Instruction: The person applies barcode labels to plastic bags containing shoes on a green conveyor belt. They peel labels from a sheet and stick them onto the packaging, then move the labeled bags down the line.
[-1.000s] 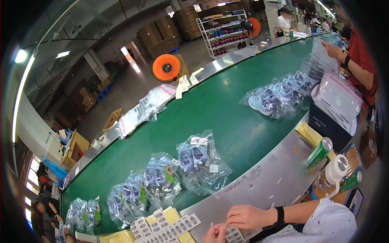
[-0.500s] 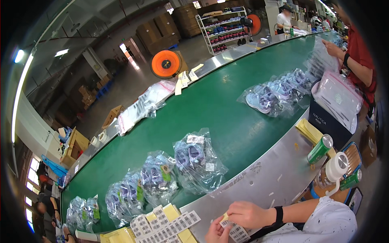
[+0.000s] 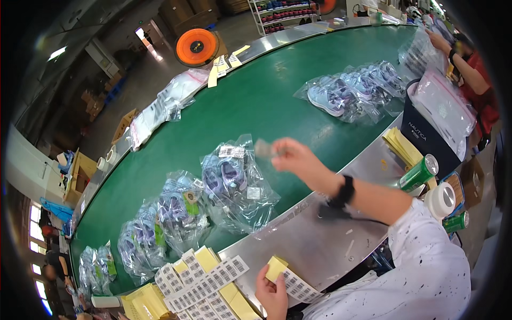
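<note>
My right hand (image 3: 296, 161) reaches over the green belt, fingers pinched on a small pale barcode sticker (image 3: 263, 149) that is blurred by motion. Just left of it lies a clear plastic bag of light blue shoes (image 3: 228, 178), with a white label near its top and another lower down. Down at the metal edge, my left hand (image 3: 272, 294) grips a strip of barcode labels (image 3: 300, 286) with yellow backing between thumb and fingers. Beside that hand more barcode label sheets (image 3: 205, 285) are spread out, with yellow backing paper among them.
Several more bagged shoes (image 3: 181, 208) line the belt (image 3: 256, 117) to the left; others (image 3: 352, 90) lie at the far right. A dark box (image 3: 426, 133) of plastic bags, green cans (image 3: 420, 173) and a white-lidded bottle (image 3: 440, 200) stand at right. A co-worker (image 3: 474, 74) works beyond.
My right hand has left the label strip and moved up over the belt with a sticker. My left hand keeps the strip. The view has shifted, so the belt's contents appear higher and further left.
</note>
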Tool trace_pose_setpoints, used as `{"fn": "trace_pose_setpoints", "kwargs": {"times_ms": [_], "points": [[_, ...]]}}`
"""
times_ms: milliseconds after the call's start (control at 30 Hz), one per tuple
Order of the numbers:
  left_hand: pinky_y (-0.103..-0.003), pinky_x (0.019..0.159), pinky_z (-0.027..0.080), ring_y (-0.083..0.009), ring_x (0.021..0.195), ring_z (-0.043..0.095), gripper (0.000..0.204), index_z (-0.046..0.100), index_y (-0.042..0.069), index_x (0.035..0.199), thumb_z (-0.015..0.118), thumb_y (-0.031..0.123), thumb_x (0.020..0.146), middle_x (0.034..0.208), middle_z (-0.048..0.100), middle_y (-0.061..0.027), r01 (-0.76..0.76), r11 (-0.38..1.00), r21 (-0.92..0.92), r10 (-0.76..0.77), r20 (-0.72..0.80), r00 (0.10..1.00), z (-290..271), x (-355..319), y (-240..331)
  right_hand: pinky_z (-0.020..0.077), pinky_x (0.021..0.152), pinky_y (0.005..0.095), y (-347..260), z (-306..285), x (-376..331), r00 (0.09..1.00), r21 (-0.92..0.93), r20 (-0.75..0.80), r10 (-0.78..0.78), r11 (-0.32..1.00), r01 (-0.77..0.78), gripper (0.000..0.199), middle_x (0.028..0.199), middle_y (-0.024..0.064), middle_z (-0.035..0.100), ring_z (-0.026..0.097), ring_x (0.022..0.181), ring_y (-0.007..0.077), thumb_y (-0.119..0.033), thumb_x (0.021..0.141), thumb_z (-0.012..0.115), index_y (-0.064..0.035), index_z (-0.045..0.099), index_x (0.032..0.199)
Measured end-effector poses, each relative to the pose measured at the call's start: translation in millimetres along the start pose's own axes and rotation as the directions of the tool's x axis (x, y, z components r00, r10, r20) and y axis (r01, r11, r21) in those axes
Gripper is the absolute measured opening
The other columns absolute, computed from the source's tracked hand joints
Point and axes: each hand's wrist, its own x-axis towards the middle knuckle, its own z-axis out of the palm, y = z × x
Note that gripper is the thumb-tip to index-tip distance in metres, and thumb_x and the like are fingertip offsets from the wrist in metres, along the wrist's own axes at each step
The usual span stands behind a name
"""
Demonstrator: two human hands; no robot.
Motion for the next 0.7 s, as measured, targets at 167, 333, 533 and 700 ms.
{"fn": "trace_pose_setpoints", "kwargs": {"times_ms": [167, 333, 533, 700], "points": [[-0.022, 0.073, 0.047, -0.0135, 0.087, 0.059, 0.038, 0.045, -0.003, 0.125, 0.056, 0.000, 0.088, 0.100, 0.061, -0.0113, 0.056, 0.996, 0.073, -0.057, 0.011, 0.998, -8.4, -2.2, -2.3, 0.0488, 0.060, 0.0305, 63.7, -9.5, 106.9, 0.932, -0.080, -0.219, 0.287, 0.947, -0.310, 0.071, 0.098, 0.0108, 0.055, 0.056, 0.075, 0.0154, -0.006, 0.077, 0.066, -0.0118, 0.030, 0.138], [-0.022, 0.073, 0.046, -0.0124, 0.087, 0.057, 0.036, 0.047, -0.002, 0.123, 0.057, 0.004, 0.089, 0.102, 0.060, -0.0105, 0.152, 0.983, 0.106, -0.154, 0.012, 0.988, -11.6, -1.9, -7.6, 0.0468, 0.047, 0.0298, 93.0, 8.3, 139.3, 0.869, 0.026, -0.340, 0.358, 0.928, -0.372, 0.077, 0.071, 0.0073, 0.057, 0.055, 0.056, 0.0147, 0.009, 0.069, 0.062, -0.0112, 0.032, 0.137], [-0.021, 0.069, 0.045, -0.0107, 0.082, 0.055, 0.035, 0.049, -0.002, 0.122, 0.057, 0.003, 0.089, 0.098, 0.060, -0.0087, 0.147, 0.976, 0.161, -0.152, 0.017, 0.988, -15.7, -1.5, -10.2, 0.0492, 0.059, 0.0273, 85.3, -13.8, 125.9, 0.922, -0.049, -0.249, 0.296, 0.947, -0.317, 0.053, 0.085, 0.0060, 0.057, 0.056, 0.071, 0.0118, -0.001, 0.077, 0.065, -0.0068, 0.046, 0.126], [-0.020, 0.063, 0.042, -0.0094, 0.074, 0.053, 0.033, 0.050, -0.001, 0.121, 0.057, 0.003, 0.089, 0.096, 0.060, -0.0075, 0.152, 0.971, 0.187, -0.167, 0.066, 0.984, -18.7, -0.5, -9.9, 0.0520, 0.072, 0.0325, 79.1, -37.6, 159.9, 0.864, 0.100, -0.163, 0.477, 0.879, -0.467, 0.017, 0.092, 0.0084, 0.060, 0.058, 0.080, 0.0179, -0.010, 0.081, 0.067, -0.0037, 0.056, 0.091]]}}
